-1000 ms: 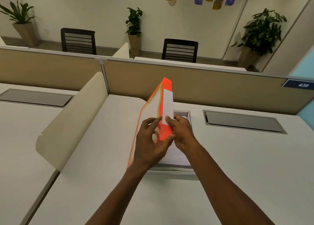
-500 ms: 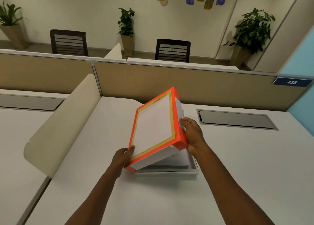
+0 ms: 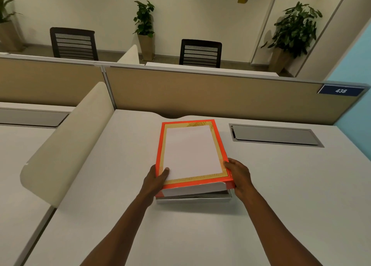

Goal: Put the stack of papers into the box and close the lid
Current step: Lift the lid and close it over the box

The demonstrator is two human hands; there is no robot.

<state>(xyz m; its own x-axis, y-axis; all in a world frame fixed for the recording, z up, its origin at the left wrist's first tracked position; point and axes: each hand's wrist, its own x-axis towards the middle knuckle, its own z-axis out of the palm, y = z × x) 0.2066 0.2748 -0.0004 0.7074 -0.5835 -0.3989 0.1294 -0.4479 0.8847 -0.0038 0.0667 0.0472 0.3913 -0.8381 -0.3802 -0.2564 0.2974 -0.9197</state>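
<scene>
Both hands, left hand [image 3: 155, 180] and right hand [image 3: 240, 176], are gripping the orange-bordered cardboard lid [image 3: 190, 153], lengthwise toward the tan partition [image 3: 200, 93].

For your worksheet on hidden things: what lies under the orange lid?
Under the orange lid only the near edge of the grey box base shows, with a gap at its right corner. Everything inside the box is covered.

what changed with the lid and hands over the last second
The orange lid swung down from nearly upright to almost flat over the box, its near edge not yet seated. The left hand shifted to the lid's near left corner, the right hand to its near right corner; both hold it. The box stayed put on the desk.
</scene>
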